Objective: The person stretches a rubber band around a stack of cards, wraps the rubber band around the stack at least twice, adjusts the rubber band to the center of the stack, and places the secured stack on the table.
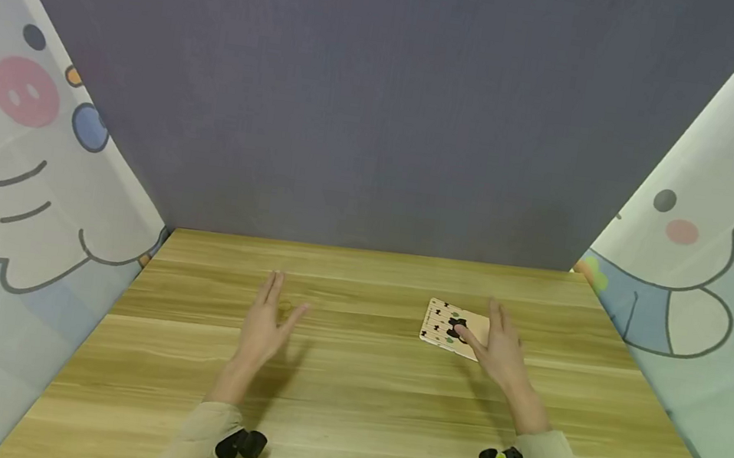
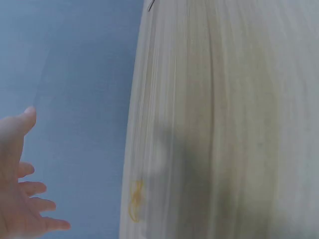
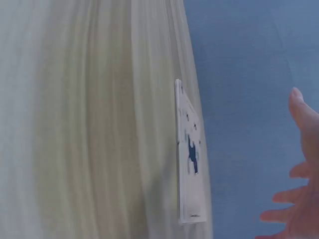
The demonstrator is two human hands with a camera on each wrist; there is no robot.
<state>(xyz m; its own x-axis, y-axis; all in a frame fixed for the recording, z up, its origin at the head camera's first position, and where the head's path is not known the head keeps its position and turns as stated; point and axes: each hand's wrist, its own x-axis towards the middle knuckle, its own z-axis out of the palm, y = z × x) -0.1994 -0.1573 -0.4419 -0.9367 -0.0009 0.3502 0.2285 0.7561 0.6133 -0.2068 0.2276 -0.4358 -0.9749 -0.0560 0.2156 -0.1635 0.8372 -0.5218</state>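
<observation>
My left hand hovers above the left part of the table with its fingers extended and the thumb spread, holding nothing. Near its thumb lie thin yellow loops, which look like rubber bands; the head view shows them only faintly. Over on the right, a thin, flat, cream rectangular thing with a black animal print and small dark motifs lies on the table. My right hand is held above its right end, covering part of it from the head view. Those fingers are straight too, thumb apart, with nothing gripped.
The wood-grain table runs back to a dark grey-blue upright panel. Cartoon-printed curtains hang at the left and right sides. A small black camera is strapped at each wrist over light sleeves.
</observation>
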